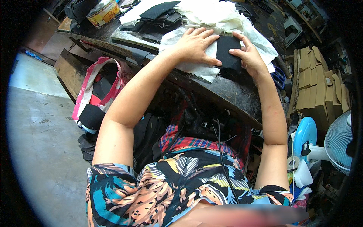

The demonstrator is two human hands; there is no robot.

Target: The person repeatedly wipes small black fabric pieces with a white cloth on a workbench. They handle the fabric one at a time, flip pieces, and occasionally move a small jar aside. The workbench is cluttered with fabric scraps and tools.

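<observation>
A black rectangular piece of fabric [228, 51] lies on crumpled white cloth [200, 71] near the front edge of the dark worktable [242, 92]. My left hand [198, 45] rests flat on the white cloth with its fingers spread, and its thumb tip reaches the black piece's left edge. On the other side, my right hand [248, 56] grips the right edge of the black piece, its thumb on top and some fingers hidden behind. Farther back to the left, a stack of black fabric pieces [160, 19] sits on the table, partly over white cloth.
Blue-handled scissors [279, 77] lie right of my right hand. A yellow tub [104, 14] stands at the table's far left. Below it is a pink-and-white bag [85, 89] holding dark material. Cardboard boxes [312, 83] and a fan [338, 143] stand at right.
</observation>
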